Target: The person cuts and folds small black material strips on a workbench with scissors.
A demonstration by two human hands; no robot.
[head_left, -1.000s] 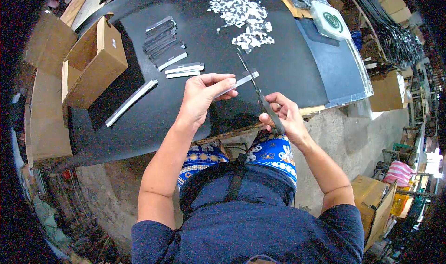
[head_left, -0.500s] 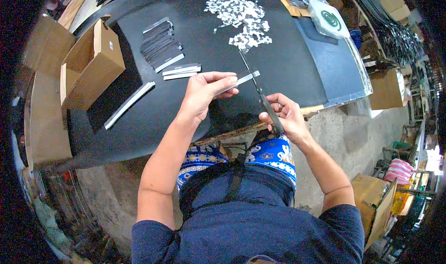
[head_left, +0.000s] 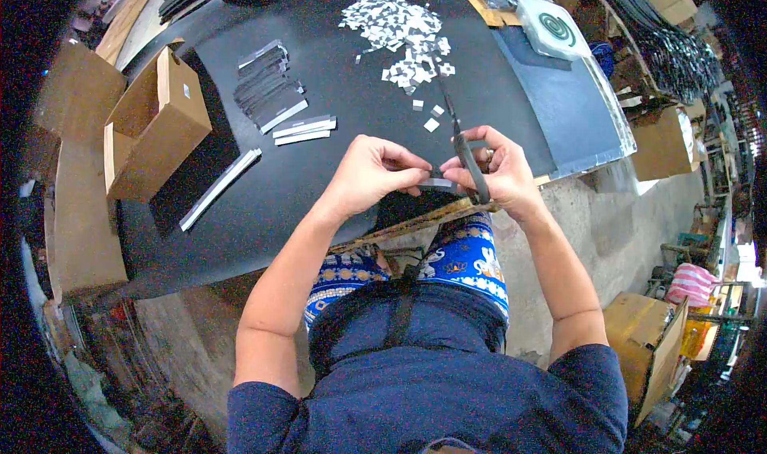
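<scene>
My left hand (head_left: 375, 174) pinches a short grey-and-white strip (head_left: 435, 183) near the table's front edge. At the strip's other end are the fingertips of my right hand (head_left: 499, 170), which also has the dark scissors (head_left: 470, 162) in its grip. The scissor blades point away from me, toward the cut pieces. Three small white pieces, one of them a white square (head_left: 431, 124), lie apart from the large heap of cut black-and-white pieces (head_left: 391, 27). Left of my hands rest a few white-edged strips (head_left: 305, 130) and a fanned stack of dark strips (head_left: 270, 87).
A long white-edged strip (head_left: 220, 189) lies on the black tabletop (head_left: 319, 230) beside an open cardboard box (head_left: 160, 126). To the right sit a blue-grey sheet (head_left: 551, 111) and a clear pack with a green coil (head_left: 558, 27). More cartons (head_left: 643, 350) stand on the floor.
Both hands have come nearer to my body. The strip has left the scissor blades and is now between both hands' fingertips. Three loose pieces now lie below the heap.
</scene>
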